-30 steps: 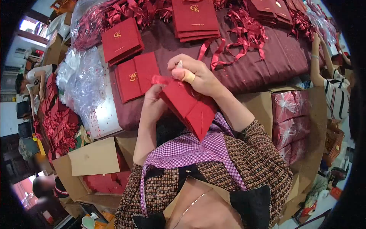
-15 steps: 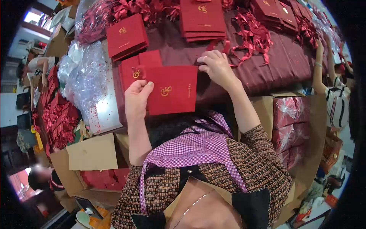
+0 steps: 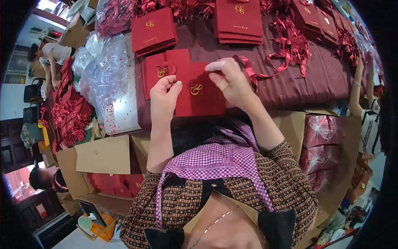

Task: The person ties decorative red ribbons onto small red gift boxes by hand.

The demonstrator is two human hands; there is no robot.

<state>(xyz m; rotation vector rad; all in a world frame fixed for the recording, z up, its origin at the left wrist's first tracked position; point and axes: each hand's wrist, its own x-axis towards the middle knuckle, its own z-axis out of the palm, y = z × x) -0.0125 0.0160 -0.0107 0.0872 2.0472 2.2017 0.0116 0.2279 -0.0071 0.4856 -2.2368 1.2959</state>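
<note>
A flat red paper bag or folder (image 3: 203, 103) with a gold monogram lies in front of me, at the near edge of the cloth-covered table. My left hand (image 3: 165, 97) pinches its left edge between thumb and fingers. Over its upper right part is my right hand (image 3: 234, 85), the fingers curled and the thumb close to the index finger. A red ribbon (image 3: 247, 68) trails behind that hand; what the fingertips hold, if anything, is hard to see. Under and left of the held piece lies another red folder (image 3: 151, 76), partly covered.
Further back are stacks of red folders (image 3: 155, 33) (image 3: 238, 25) and tangled ribbons (image 3: 290, 45). Clear plastic wrap (image 3: 101, 70) lies at the left. Cardboard boxes (image 3: 103, 159) with red goods stand on both sides of me. Other people (image 3: 58, 54) are at the far left and right.
My right hand has moved down and inward over the folder's upper right part. The folder now lies lower against the table, and my left hand still grips its left edge.
</note>
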